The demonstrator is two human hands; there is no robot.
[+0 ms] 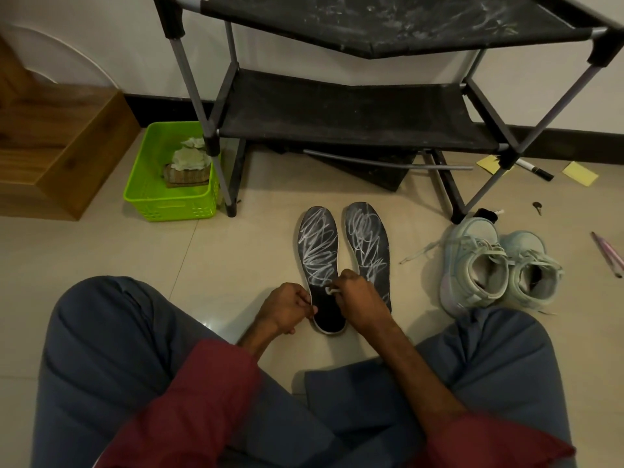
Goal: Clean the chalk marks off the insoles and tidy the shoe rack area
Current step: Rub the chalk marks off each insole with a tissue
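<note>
As we sit on the floor (236, 238), we work at the heel of the first insole (319, 251), scribbled with chalk.

Our left grip (290, 309) pinches that insole's edge at lower centre of the frame. Our right grip (361, 298) curls round a small white scrap (332, 291) held against its dark surface. The second insole (366, 241), also chalked, lies just beside it toward frame right, below the black shoe rack (337, 109). A green basket (169, 197) sits at frame left and pale shoes (489, 265) at frame right.
</note>
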